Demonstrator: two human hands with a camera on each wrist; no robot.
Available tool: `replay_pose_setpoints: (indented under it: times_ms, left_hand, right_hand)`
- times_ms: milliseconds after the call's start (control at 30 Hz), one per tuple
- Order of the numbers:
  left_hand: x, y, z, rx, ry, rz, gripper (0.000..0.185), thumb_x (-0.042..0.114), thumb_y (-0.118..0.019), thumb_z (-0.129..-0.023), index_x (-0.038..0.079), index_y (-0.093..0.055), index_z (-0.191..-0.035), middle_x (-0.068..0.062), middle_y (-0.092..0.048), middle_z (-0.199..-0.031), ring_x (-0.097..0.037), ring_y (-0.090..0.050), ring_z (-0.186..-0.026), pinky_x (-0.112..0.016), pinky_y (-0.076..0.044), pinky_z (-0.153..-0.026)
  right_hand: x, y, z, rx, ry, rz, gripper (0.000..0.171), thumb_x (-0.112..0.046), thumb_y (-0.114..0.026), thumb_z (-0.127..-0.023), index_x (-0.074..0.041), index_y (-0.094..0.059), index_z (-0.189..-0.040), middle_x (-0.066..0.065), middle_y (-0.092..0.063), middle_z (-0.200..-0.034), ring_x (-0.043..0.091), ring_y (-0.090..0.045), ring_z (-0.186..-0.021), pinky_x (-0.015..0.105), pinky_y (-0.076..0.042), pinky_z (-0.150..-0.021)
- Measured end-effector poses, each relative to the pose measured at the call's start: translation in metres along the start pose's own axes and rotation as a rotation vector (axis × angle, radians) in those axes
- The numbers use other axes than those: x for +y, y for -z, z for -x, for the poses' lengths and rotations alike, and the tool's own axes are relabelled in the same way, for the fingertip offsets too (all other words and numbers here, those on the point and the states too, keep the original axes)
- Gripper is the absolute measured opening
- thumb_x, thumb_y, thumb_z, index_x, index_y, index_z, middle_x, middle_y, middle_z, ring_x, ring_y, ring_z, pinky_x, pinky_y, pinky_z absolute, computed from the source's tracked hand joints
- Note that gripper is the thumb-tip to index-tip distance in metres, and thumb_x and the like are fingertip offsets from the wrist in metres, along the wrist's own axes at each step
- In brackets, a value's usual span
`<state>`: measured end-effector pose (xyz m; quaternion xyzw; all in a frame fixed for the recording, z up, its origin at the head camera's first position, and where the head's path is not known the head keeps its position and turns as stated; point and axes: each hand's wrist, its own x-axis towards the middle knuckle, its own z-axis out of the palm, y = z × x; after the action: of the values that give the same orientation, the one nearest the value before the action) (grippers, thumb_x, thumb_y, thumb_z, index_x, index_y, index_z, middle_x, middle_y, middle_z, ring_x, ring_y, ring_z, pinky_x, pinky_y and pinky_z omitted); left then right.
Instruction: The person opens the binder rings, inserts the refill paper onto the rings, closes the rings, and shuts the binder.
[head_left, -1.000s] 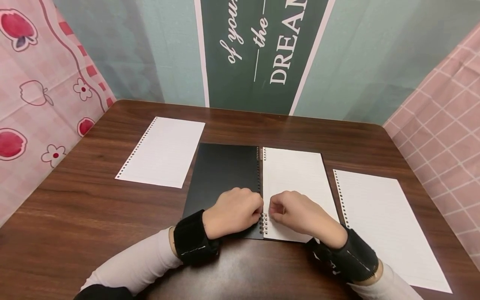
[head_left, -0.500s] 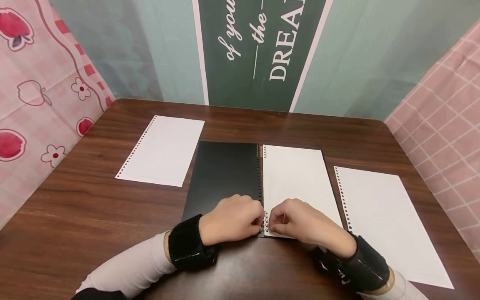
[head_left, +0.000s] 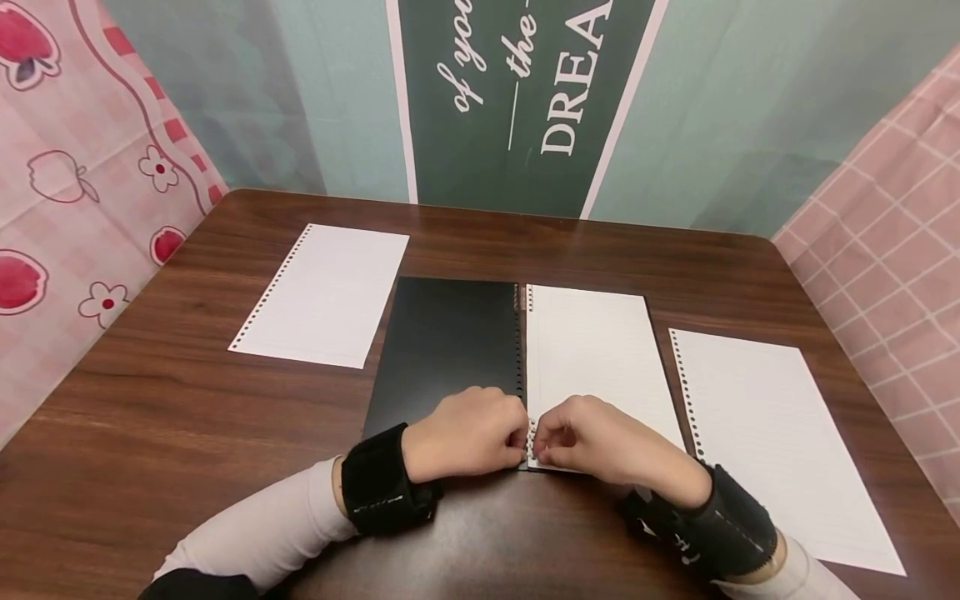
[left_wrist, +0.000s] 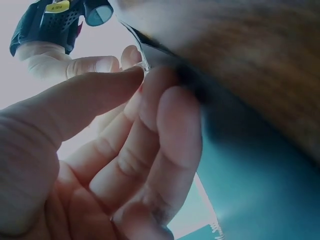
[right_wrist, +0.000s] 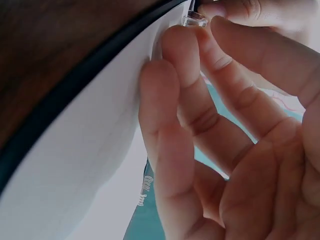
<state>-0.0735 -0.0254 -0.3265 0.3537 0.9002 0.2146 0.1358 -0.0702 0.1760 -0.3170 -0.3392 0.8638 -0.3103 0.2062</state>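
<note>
A loose-leaf binder lies open on the table, its black cover (head_left: pixel 453 342) to the left and lined white pages (head_left: pixel 592 350) to the right. Both hands meet at the near end of its spine, over the small binder rings (head_left: pixel 532 429). My left hand (head_left: pixel 468 433) pinches there with thumb and fingertips, its fingers curled. From the right side my right hand (head_left: pixel 600 437) also pinches at the rings, thumb against bent fingers. A clear ring (right_wrist: pixel 194 20) shows between the fingertips in the right wrist view. Whether that ring is parted or joined is hidden.
One loose punched sheet (head_left: pixel 322 296) lies left of the binder. Another punched sheet (head_left: pixel 780 442) lies to the right, partly under the right forearm. Brown wooden table (head_left: pixel 187 433) surrounds them, with cloth backdrops (head_left: pixel 360 100) behind and at both sides.
Both hands have slid down the spine toward the binder's near edge, then drawn slightly closer together at the rings. The binder and loose sheets stay in place.
</note>
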Motion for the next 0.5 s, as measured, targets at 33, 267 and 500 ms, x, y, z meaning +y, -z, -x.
replay_pose_setpoints:
  times_ms: [33,267,500]
  left_hand:
    - [-0.0006,0.0001,-0.0004,-0.006,0.005,0.013,0.029,0.009,-0.07,-0.079,0.024,-0.059,-0.057,0.015,-0.047,-0.053,-0.002,-0.044,-0.051,-0.019,-0.034,-0.042]
    - [-0.0011,0.002,-0.0014,-0.048,0.053,0.049,0.03,0.013,-0.071,-0.08,0.025,-0.058,-0.056,0.016,-0.045,-0.051,-0.001,-0.043,-0.05,-0.019,-0.033,-0.041]
    - [-0.0008,0.0019,-0.0011,-0.064,0.077,0.05,0.03,0.015,-0.072,-0.08,0.025,-0.057,-0.056,0.016,-0.046,-0.052,-0.002,-0.044,-0.05,-0.02,-0.034,-0.041]
  right_hand:
    - [0.0003,0.0003,-0.0002,-0.006,0.006,-0.005,0.014,-0.007,-0.072,-0.087,-0.018,-0.072,-0.078,-0.015,-0.061,-0.067,-0.007,-0.047,-0.061,0.018,-0.044,-0.059]
    - [0.0041,0.0008,-0.0014,-0.038,0.022,-0.052,0.012,-0.004,-0.071,-0.087,-0.014,-0.072,-0.08,-0.01,-0.067,-0.069,-0.006,-0.052,-0.06,0.019,-0.046,-0.058]
    - [0.0079,0.0009,-0.0023,-0.068,0.011,-0.11,0.01,-0.004,-0.07,-0.088,-0.012,-0.073,-0.081,-0.006,-0.069,-0.07,-0.006,-0.055,-0.062,0.019,-0.049,-0.06]
